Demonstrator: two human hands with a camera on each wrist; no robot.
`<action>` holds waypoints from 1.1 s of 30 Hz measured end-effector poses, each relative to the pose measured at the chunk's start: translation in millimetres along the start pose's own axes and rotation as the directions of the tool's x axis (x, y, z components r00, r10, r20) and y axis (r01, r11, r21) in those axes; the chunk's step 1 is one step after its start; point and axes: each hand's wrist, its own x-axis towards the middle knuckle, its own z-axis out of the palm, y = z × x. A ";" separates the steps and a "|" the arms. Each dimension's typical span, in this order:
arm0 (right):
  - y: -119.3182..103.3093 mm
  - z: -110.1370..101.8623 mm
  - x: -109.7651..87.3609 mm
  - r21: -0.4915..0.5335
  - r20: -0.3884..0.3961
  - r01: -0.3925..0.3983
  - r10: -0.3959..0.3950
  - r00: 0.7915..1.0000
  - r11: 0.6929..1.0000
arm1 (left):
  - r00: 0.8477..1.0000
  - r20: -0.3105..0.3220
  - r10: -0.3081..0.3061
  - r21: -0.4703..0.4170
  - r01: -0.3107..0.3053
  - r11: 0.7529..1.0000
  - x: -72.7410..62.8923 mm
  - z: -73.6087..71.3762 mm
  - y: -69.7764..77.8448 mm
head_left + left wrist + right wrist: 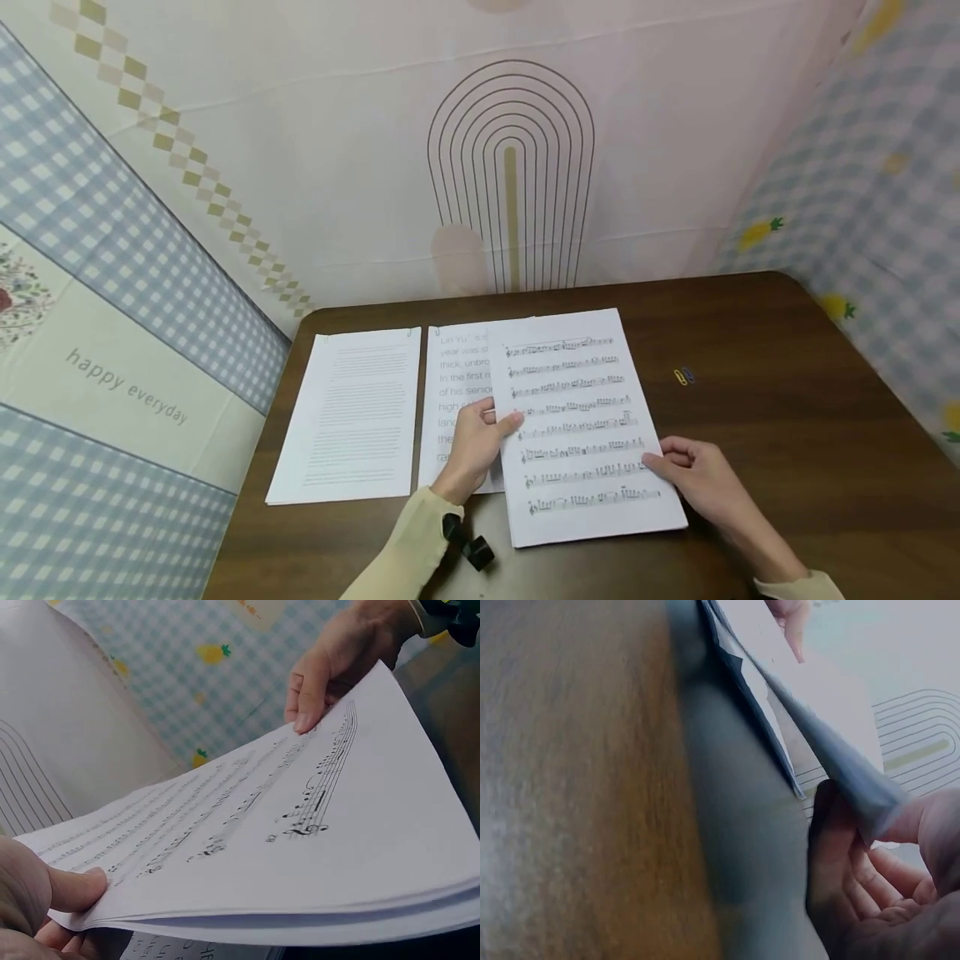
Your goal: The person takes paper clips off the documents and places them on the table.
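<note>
Probably light, floppy, slippery sheet music [577, 415]; left hand [472, 443] pinches 9 o'clock edge, right hand [697, 477] 4 o'clock; grip opposite edges.

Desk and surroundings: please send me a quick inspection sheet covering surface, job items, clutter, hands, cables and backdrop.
Surface: brown desk, wood-grained.
Job's things: sheet music, several sheets, overlapping the large-print paper; small-print paper further left; yellow clip and blue clip right of the sheet music.
Clutter: nothing seen.
Hands: left hand pinches the music's left edge, right hand its right edge.
Cables: nothing seen.
Surroundings: pale cloth behind with a line-drawn arch; checked cloth at both sides.
</note>
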 end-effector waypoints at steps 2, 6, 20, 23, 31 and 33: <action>0.1 3.2 0.7 -0.021 -0.044 0.015 -0.016 0.999 1.000 | 1.000 0.004 0.006 0.009 -0.006 1.000 0.6 -0.3 -0.6; -4.3 6.3 3.4 -0.067 -0.134 0.033 -0.042 0.990 0.997 | 1.000 0.007 0.025 0.048 -0.025 0.999 0.9 -0.9 2.0; 3.5 -41.7 31.8 -0.139 -0.222 -0.012 -0.020 0.975 0.990 | 0.899 -0.263 0.349 0.598 -0.132 0.791 -15.0 -52.6 26.6; 6.1 -49.8 37.7 -0.175 -0.221 -0.034 -0.005 0.975 0.984 | 0.855 -0.287 0.432 0.724 -0.102 0.682 -17.6 -67.6 27.3; 14.9 -58.6 47.2 -0.221 -0.212 -0.067 0.019 0.977 0.973 | 0.859 -0.285 0.425 0.856 0.029 0.516 -16.3 -87.7 13.4; 15.9 -60.7 49.1 -0.228 -0.206 -0.067 0.019 0.978 0.971 | 0.865 -0.280 0.415 0.868 0.044 0.494 -15.6 -89.0 9.2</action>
